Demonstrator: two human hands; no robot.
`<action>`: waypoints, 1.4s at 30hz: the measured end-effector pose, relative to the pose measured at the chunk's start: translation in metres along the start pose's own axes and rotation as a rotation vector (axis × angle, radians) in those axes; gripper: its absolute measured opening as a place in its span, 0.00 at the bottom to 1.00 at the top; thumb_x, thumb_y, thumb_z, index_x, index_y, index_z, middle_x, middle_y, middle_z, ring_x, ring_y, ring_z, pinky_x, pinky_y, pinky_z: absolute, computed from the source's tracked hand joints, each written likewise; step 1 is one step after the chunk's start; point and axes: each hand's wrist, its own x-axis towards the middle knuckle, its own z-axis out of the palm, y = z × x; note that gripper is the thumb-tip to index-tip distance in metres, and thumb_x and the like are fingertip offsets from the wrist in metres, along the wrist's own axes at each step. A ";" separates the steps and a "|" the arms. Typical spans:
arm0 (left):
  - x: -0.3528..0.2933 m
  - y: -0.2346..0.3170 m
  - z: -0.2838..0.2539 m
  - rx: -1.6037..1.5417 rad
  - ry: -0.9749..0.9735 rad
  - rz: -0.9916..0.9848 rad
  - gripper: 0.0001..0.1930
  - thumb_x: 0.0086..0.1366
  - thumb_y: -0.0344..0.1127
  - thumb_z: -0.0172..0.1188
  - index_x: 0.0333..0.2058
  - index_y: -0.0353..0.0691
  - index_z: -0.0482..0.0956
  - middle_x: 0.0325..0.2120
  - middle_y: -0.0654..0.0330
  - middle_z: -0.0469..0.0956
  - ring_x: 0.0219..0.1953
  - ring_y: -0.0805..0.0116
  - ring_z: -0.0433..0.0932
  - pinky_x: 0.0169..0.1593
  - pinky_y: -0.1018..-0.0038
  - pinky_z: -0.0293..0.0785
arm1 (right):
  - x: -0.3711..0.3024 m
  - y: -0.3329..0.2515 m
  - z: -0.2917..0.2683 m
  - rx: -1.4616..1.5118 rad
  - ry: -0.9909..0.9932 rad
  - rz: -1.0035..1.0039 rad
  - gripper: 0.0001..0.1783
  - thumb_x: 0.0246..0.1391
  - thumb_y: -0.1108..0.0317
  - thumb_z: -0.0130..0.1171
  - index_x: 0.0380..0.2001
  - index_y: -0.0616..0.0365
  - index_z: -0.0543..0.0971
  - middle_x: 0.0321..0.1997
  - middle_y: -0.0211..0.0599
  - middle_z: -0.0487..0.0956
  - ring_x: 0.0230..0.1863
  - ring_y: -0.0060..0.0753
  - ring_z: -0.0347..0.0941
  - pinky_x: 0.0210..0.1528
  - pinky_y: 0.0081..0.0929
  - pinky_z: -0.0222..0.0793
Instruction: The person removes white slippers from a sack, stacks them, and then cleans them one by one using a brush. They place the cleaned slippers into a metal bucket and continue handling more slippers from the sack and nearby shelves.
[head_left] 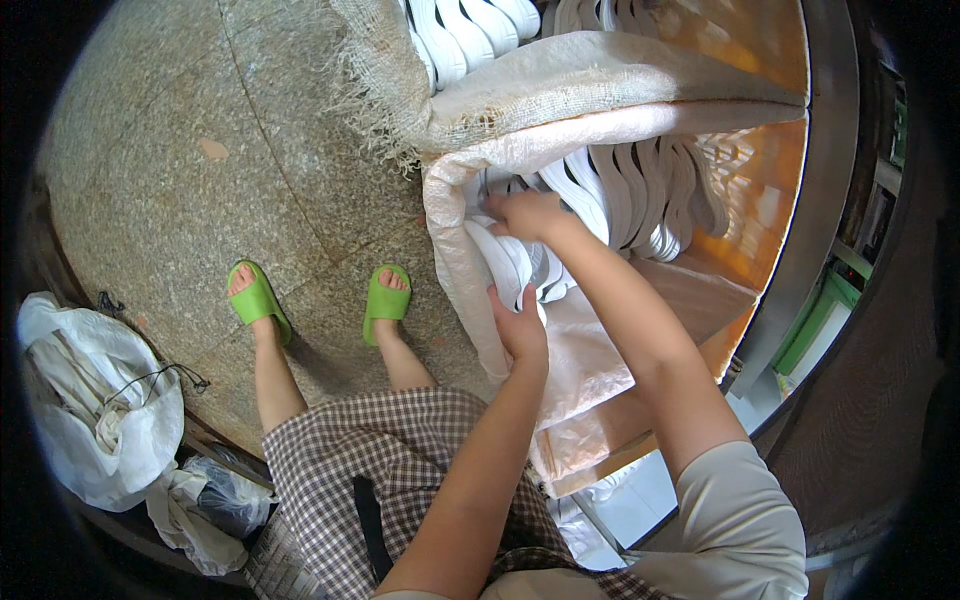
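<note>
Speckled stone flooring (pixel 170 200) extends to the left of an orange-sided bin (pixel 760 190) lined with pale woven sacking (pixel 452 235), whose folds divide it into compartments. White soles (pixel 505 262), curved in profile, lie in the middle compartment, close to its left edge; a row of shaded grey-brown soles (pixel 650 195) continues toward the right edge. Left hand (pixel 520 325): grasping the near ends of the white soles between thumb and fingers. Right hand (pixel 525 215): fingers curled at the compartment's far-left corner, near white material; blur and overlap prevent confirming whether a piece is gripped. Step in hand, as judged: handling the white soles with both hands inside the compartment. Next move, as judged: calls for steady support at the near ends and finger access between adjacent pieces. Orientation: the white soles stand on edge, side by side, long axes slanting from the far-left corner toward the near side and rightward. Toe and heel ends cannot be distinguished; pointing direction is unconfirmed.
</note>
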 end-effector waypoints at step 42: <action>-0.045 0.061 -0.071 0.133 -0.476 0.836 0.23 0.53 0.25 0.56 0.49 0.32 0.65 0.49 0.46 0.67 0.52 0.47 0.65 0.55 0.61 0.61 | -0.092 0.054 0.081 0.204 1.012 0.070 0.39 0.49 0.61 0.58 0.62 0.58 0.56 0.66 0.52 0.53 0.68 0.51 0.45 0.66 0.47 0.40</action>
